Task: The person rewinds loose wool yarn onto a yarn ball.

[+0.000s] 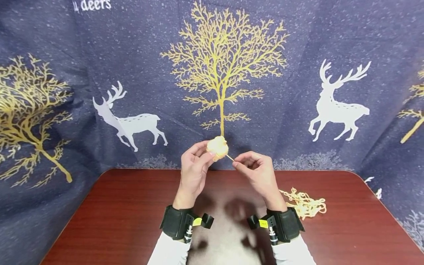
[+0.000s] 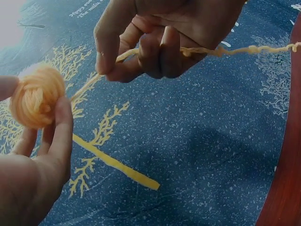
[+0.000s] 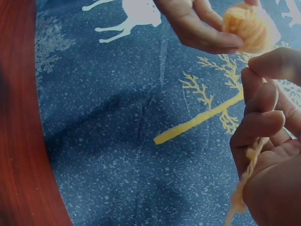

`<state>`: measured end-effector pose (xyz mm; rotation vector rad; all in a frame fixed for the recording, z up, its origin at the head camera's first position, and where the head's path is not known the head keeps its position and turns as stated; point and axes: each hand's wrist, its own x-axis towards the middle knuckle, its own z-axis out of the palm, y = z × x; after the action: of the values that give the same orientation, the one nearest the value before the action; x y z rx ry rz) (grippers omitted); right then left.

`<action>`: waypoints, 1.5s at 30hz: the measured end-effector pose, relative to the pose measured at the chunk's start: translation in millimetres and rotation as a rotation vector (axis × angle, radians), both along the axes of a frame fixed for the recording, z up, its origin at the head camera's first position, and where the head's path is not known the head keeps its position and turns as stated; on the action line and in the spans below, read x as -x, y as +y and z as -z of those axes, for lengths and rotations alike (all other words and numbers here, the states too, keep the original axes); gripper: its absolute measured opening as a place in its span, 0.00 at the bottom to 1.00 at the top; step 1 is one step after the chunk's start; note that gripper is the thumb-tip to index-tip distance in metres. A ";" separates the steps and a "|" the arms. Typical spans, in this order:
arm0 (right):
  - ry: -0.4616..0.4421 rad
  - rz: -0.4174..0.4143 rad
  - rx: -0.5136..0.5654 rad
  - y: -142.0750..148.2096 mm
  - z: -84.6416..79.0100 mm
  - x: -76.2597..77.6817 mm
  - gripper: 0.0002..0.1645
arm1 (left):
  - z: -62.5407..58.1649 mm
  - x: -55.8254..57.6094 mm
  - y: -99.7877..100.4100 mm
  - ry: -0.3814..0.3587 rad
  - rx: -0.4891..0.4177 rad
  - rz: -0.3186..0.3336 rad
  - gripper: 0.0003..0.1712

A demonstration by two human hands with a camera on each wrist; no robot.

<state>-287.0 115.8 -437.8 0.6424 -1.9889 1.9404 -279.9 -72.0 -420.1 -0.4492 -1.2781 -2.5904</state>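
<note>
A small ball of pale orange-yellow yarn (image 1: 217, 148) is held up above the table's far edge. My left hand (image 1: 193, 167) grips it between thumb and fingers; the left wrist view shows the wound yarn ball (image 2: 40, 96) close up. To its right, my right hand (image 1: 258, 171) pinches the strand (image 2: 85, 88) between thumb and forefinger. That strand runs taut from the ball to the fingertips. Through the curled fingers of the right hand (image 3: 268, 117) it passes on, and a twisted length of yarn (image 3: 249, 172) trails out past the palm.
A loose, tangled heap of yarn (image 1: 306, 204) lies on the reddish-brown table (image 1: 132, 206), right of my right wrist. Behind the table hangs a dark blue cloth (image 1: 265, 121) printed with golden trees and white deer. Each wrist wears a black strap (image 1: 175, 222) with a small device.
</note>
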 end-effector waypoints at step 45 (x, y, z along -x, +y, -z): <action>0.716 0.152 -0.393 6.7 -24.0 -13.3 0.05 | 9.1 0.7 -4.9 0.033 1.138 -0.046 0.13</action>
<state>-273.7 122.5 -413.8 1.0597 -1.8547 1.0121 -280.5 -76.8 -429.2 -0.5892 -2.5877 -1.5446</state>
